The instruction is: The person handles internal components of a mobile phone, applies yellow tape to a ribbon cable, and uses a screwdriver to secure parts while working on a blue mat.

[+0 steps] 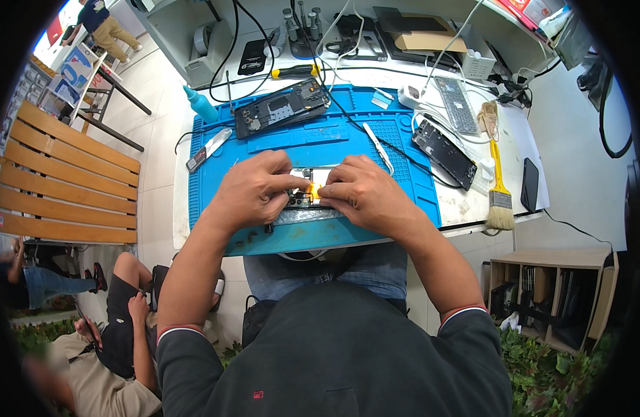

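My left hand [257,187] is closed on the left part of an opened phone [299,198] on the blue mat [215,187], its index finger reaching a small yellow piece [314,192]. My right hand [365,194] pinches at that yellow piece from the right; the fingertips partly hide it. Beyond my hands lie dark phone parts [281,108], white tweezers [377,146], a silver-and-dark tool [208,149] and, to the right, another opened phone [445,154].
A blue bottle [200,105], yellow-handled brush [499,194], black phone [530,184], cables and charger [410,96] crowd the desk around the mat. An orange slatted bench [66,177] stands left. A seated person [118,333] is at lower left; a wooden cabinet [549,295] stands right.
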Action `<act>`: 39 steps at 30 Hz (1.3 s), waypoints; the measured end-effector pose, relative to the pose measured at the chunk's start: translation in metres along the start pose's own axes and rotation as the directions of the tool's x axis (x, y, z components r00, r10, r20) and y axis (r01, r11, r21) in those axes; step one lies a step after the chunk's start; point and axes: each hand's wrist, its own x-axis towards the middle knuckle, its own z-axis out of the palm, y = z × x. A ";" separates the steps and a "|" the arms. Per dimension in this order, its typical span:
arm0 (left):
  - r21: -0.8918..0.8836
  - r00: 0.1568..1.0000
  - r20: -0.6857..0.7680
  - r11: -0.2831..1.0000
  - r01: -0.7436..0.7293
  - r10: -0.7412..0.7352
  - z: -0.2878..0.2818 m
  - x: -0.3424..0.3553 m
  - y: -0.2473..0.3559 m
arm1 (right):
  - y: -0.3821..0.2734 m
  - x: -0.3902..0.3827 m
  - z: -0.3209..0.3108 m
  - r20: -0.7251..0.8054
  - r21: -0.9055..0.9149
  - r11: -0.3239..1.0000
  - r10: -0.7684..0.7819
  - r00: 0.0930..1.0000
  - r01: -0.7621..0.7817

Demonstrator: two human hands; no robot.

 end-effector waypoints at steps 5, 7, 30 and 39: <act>-0.017 1.000 -0.005 1.000 -0.008 0.008 -0.002 -0.003 0.003 | 0.002 0.000 0.001 0.000 -0.008 1.000 -0.008 1.000 0.008; -0.030 1.000 -0.013 0.999 -0.024 0.023 -0.002 -0.004 0.005 | 0.002 0.000 0.001 0.003 -0.006 1.000 -0.009 1.000 0.009; 0.090 0.996 0.054 0.993 -0.073 0.069 -0.002 -0.005 0.014 | 0.008 0.019 0.000 0.024 -0.050 0.993 0.108 0.994 -0.107; 0.120 0.994 0.060 0.988 -0.093 0.086 -0.003 -0.005 0.022 | 0.026 0.071 -0.007 0.363 -0.022 0.921 0.369 0.856 -0.388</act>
